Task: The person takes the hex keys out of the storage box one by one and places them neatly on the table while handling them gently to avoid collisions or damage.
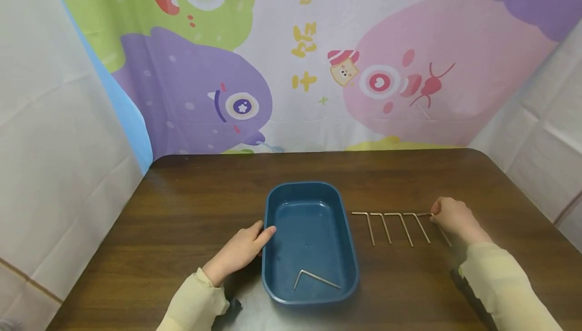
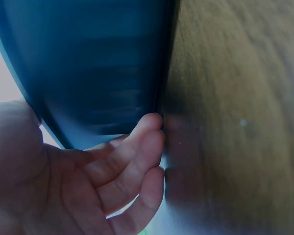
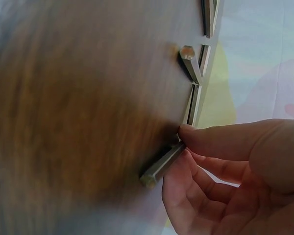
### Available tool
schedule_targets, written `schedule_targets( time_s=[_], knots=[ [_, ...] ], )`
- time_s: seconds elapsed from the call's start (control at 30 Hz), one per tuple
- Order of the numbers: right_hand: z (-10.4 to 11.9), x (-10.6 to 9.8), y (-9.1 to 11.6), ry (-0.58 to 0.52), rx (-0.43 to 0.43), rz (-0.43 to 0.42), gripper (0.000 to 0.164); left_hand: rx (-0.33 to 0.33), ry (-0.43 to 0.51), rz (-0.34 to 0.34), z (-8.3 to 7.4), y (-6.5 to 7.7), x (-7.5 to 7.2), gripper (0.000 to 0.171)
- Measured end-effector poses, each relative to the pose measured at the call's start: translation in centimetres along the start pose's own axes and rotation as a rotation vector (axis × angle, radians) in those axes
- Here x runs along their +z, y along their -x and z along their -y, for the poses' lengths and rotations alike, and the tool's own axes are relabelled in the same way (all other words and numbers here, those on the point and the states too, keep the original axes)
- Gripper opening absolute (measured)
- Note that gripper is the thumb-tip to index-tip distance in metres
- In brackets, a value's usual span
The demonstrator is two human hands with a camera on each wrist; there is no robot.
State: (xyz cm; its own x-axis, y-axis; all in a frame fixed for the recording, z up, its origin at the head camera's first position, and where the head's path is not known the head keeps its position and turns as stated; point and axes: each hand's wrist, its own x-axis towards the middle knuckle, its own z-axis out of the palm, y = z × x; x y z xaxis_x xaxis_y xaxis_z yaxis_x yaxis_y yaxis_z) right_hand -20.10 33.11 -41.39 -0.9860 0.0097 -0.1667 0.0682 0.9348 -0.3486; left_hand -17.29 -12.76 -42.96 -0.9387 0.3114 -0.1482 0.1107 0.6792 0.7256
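My left hand (image 1: 238, 251) grips the left side of a blue plastic tray (image 1: 309, 237), its thumb over the rim. In the left wrist view its curled fingers (image 2: 147, 147) lie along the tray's outer wall, close to the table. One L-shaped hex key (image 1: 320, 278) lies in the near end of the tray. On the right, my right hand (image 1: 458, 220) pinches another hex key (image 3: 161, 166) near its bend, between thumb and forefinger. This key is at the right end of a row of several hex keys (image 1: 407, 231), and looks still on or close to the table.
The brown wooden table (image 1: 204, 184) carries the tray and the keys. Behind it hangs a cartoon-printed cloth (image 1: 309, 119). Pale cloth walls (image 1: 68, 144) stand on both sides. The row of keys lies just right of the tray.
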Motion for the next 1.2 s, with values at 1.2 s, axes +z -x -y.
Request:
schedule_targets(
  time_s=[1.2],
  knots=[
    [0.8,-0.6,0.8,0.029,0.010,0.012,0.023,-0.008,-0.003,-0.006,-0.1,0.0,0.0,0.040]
  ],
)
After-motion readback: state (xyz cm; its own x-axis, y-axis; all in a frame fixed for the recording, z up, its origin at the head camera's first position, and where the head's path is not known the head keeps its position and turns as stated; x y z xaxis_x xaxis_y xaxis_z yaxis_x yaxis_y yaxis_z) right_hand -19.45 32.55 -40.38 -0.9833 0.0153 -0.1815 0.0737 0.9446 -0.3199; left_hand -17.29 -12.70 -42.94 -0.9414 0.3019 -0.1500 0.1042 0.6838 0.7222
